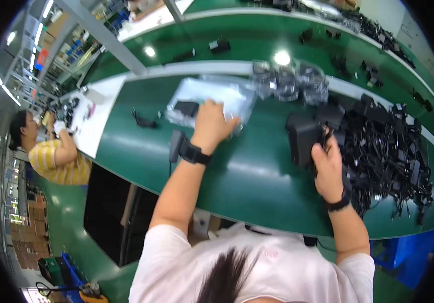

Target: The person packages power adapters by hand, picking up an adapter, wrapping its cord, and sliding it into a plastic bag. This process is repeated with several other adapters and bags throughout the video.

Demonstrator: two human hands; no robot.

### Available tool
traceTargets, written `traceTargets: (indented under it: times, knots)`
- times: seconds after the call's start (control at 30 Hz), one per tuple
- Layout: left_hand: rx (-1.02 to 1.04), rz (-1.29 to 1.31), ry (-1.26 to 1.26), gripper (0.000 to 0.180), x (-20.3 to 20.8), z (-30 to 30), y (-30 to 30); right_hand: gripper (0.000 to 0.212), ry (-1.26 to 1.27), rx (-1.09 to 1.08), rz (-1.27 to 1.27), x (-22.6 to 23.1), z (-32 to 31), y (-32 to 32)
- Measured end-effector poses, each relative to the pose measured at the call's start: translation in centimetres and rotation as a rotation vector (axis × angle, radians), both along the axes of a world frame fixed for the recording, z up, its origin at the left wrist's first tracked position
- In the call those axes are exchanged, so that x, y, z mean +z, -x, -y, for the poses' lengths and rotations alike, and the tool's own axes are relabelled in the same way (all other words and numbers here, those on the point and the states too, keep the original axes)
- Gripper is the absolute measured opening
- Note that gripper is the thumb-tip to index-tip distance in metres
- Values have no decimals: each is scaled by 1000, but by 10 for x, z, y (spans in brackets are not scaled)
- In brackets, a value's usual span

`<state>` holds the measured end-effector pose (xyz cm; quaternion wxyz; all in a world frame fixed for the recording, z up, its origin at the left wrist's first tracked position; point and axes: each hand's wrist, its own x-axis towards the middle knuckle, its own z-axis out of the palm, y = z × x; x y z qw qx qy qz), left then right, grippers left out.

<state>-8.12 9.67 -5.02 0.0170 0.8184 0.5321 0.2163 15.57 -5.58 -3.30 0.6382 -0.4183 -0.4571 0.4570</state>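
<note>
My right hand (328,169) is closed on a black power adapter (302,139), with part of its dark cable bunched near the fingers. Clear plastic bags (234,96) lie in a flat stack ahead of me, and my left hand (212,123) rests over their near side. Its thumb stands apart and its fingers are partly bent; I see nothing held in it. Just left of those fingers, another black adapter (185,108) lies on the bags. Farther left on the green tabletop (242,177) is a small black cabled piece (143,120).
A big tangled heap of black adapters and cables (378,146) covers the right side. Bagged coiled cables (287,83) stand at the table's far edge. Beyond it runs a green conveyor belt (257,40) with scattered adapters. At left, a person in yellow stripes (60,156) works at a white table.
</note>
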Motion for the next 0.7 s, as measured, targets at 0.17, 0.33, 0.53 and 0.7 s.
traceTargets:
  times: [0.17,0.33,0.53,0.7]
  knots:
    - [33,-221,106,30,-17,-10,-8,57,-29,13,18,-8,10,-4]
    - [49,-125,126,20,-13,-21,-1,55,-67,-23,100,-8,9,-6]
    - [100,86,287,22,2,-35,12,51,-116,-39,113,-8,3,-5]
    - [200,609,665,30,13,-42,26,51,-110,-52,113,-9,6,-6]
